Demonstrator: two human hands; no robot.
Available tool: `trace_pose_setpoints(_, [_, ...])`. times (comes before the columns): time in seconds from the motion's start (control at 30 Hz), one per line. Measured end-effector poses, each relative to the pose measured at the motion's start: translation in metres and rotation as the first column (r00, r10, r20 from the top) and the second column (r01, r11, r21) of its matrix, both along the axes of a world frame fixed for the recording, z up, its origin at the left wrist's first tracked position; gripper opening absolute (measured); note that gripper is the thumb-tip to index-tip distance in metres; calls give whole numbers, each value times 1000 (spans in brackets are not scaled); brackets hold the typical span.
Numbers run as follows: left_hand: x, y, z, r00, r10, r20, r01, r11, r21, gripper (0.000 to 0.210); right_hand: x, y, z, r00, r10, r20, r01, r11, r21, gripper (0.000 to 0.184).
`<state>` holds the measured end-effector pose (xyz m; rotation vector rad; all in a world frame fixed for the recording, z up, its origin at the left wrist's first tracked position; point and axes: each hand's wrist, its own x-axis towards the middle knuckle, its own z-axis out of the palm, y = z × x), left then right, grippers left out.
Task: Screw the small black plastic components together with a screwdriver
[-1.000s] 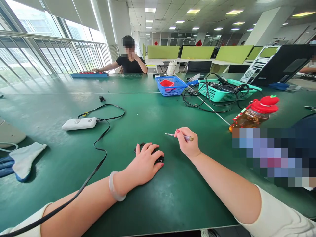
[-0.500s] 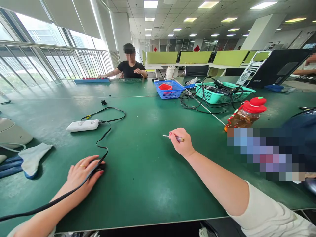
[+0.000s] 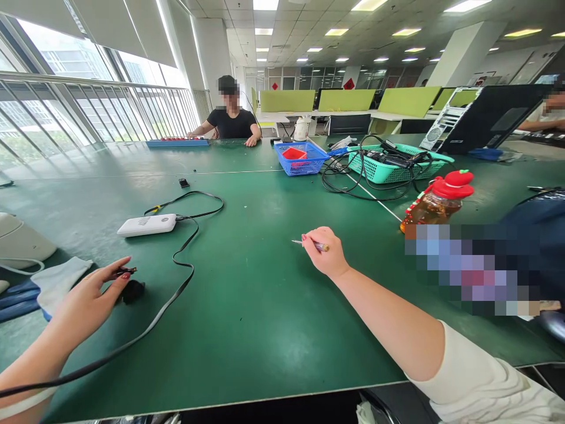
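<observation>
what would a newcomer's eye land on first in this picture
Probably the red-topped bottle at the right, bright against the green tabletop. Next come the right hand near the middle, gripping a slim pointed tool, and the left hand at the left, with dark pieces at its fingertips. Farther back on the right, a turquoise basket holds tangled black cables.

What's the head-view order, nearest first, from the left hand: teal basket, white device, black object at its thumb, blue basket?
1. Black object: by the left hand.
2. White device: farther forward, slightly right.
3. Blue basket: far side, centre.
4. Teal basket: right of blue basket.
</observation>
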<state>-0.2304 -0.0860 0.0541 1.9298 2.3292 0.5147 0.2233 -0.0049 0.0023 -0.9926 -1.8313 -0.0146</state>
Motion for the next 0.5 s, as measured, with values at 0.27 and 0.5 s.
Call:
trace_pose_setpoints(0.27, [-9, -12, -4, 901, -5, -433, 17, 1000, 24, 64, 0, 0, -1, 1000, -10, 7, 10, 1000, 9, 36])
trace_pose_setpoints(0.5, [-20, -11, -11, 875, -132, -466, 149, 989, 1, 65, 0, 1, -2, 1000, 6, 5, -6, 1000, 1, 36])
